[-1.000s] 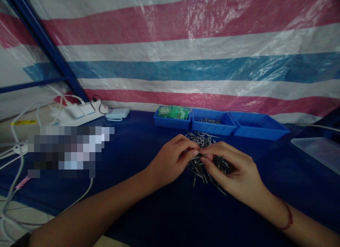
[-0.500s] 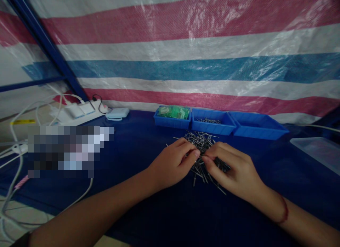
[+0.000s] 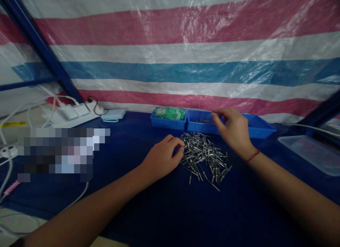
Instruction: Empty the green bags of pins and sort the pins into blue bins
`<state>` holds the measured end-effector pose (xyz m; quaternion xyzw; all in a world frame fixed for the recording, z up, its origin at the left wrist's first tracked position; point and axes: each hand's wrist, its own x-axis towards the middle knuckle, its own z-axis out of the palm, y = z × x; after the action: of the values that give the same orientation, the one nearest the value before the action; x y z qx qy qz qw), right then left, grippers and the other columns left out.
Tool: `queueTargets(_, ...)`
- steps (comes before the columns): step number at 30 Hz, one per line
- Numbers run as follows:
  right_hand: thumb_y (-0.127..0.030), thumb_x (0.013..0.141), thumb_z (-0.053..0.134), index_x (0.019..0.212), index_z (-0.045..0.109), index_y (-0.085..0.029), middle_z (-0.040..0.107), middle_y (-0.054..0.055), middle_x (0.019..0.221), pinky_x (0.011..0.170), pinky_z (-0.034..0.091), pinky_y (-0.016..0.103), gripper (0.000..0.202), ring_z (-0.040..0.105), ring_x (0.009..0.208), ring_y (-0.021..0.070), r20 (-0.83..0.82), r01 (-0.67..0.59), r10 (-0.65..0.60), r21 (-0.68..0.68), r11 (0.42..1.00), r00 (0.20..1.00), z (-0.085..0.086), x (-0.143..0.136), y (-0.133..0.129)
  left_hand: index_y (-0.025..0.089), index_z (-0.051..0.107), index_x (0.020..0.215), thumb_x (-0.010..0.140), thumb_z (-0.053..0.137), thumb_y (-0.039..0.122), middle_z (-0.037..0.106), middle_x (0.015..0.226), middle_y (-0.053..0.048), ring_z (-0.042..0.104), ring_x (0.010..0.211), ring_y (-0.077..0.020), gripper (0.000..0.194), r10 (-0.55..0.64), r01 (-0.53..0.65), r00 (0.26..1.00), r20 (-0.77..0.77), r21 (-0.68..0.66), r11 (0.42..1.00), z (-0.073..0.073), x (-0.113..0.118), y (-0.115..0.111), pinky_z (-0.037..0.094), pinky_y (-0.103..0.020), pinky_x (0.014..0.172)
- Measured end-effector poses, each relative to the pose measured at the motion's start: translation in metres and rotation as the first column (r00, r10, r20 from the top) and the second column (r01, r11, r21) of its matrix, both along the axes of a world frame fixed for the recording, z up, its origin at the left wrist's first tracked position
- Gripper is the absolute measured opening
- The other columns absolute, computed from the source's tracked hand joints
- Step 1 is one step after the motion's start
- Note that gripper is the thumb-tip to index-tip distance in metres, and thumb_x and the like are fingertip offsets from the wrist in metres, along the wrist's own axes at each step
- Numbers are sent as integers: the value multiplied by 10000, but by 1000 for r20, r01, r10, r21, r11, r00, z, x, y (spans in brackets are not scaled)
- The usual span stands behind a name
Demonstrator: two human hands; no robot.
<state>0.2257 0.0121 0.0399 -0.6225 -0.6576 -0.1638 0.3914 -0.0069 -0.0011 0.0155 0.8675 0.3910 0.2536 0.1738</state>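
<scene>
A loose pile of thin metal rivets (image 3: 203, 153) lies on the dark blue table cover. At the pile's left edge, my left hand (image 3: 167, 156) is closed, thumb and fingers curled together; what they pinch is too small to make out. My right hand (image 3: 233, 128) is raised over the right part of the middle blue bin (image 3: 203, 127), its thumb and fingertips close together; anything between them is too small to tell. Some similar metal pieces (image 3: 203, 121) lie inside that bin.
A blue bin (image 3: 168, 124) with green packets stands left of the middle one. Another blue bin (image 3: 261, 128) is at the right, partly behind my right hand. A clear plastic lid (image 3: 309, 155) lies farther right. A power strip (image 3: 77, 114) with cables is at the left.
My right hand has moved up and away from the pile to the middle bin. My left hand has parted from it and sits at the pile's left edge. The view has shifted slightly.
</scene>
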Motion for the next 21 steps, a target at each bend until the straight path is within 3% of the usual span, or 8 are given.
queueTargets(4,-249,785,559,1025,634,-89,657,114,798,740,448,408,298,598,780,273,-5,5,-6,-76,997,1000,-6,3,8,200,591,988,859,432,174,578,947,-27,563,686,-132,207,4,-4,1000,-14,6,1000,-1,-2,2,458,-316,687)
queueTargets(8,-272,793,540,985,642,-144,664,77,801,683,465,361,252,607,726,230,-36,-48,43,-146,988,998,-12,0,-19,202,591,1009,828,413,98,570,948,-31,572,703,-136,275,-5,6,998,-55,12,1000,0,-3,6,463,-322,707)
queueTargets(12,-291,800,528,921,649,-172,667,49,778,582,462,308,209,597,637,185,-87,-115,99,-205,972,991,-19,-2,-44,199,599,972,855,434,143,568,968,-40,578,840,-162,211,-78,81,996,-47,72,994,0,-1,12,461,-328,783)
queueTargets(21,-270,810,525,911,643,-179,663,40,776,539,451,288,180,583,614,161,-186,-216,179,-203,955,966,-21,-8,-55,176,609,874,784,469,102,563,943,-50,547,877,-177,182,-196,208,975,-108,110,972,1,3,12,438,-353,822)
